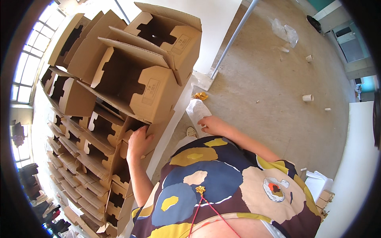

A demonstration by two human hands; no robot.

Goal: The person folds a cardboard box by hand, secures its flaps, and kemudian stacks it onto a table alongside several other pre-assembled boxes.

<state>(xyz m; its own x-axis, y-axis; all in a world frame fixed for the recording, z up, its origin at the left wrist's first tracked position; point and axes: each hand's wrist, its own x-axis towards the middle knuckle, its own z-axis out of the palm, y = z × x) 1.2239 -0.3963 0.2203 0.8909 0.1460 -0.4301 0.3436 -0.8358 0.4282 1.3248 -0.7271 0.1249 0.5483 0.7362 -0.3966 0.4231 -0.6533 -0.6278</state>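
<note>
Left hand (139, 142): fingers curled, gripping edge of a cardboard box (137, 85) in the stack, nine o'clock.
Right hand (212, 125): fingers pinching white wrapped bundle (196, 109), twelve o'clock.

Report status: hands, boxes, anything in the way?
Left hand gripping flap in cardboard box stack. Right hand on white object, grip unclear. Nothing between.
</note>
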